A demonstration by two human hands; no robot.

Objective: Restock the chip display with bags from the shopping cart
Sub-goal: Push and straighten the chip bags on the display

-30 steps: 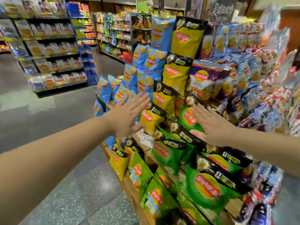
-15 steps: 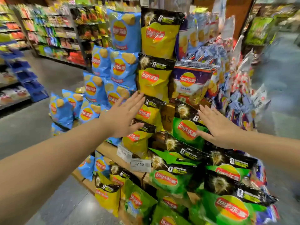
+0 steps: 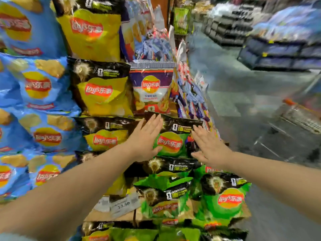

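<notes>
Nearest, green chip bags (image 3: 224, 204) with black tops lie on the wooden display shelf (image 3: 102, 214) beside a price tag (image 3: 124, 205). Above them, the left hand (image 3: 145, 140) and right hand (image 3: 211, 146) are spread flat, fingers straight, on either side of a green bag (image 3: 171, 143) with a black top band and red-yellow logo, gripping nothing. Behind rise yellow bags (image 3: 102, 94), blue bags (image 3: 37, 86) and a purple-white bag (image 3: 151, 89). Far right stands the shopping cart (image 3: 298, 115), blurred.

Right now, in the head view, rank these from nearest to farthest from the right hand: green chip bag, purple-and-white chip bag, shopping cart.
1. Green chip bag: beside the right hand, toward the left hand.
2. Purple-and-white chip bag: one tier up, leftward.
3. Shopping cart: across the aisle, far right.
</notes>
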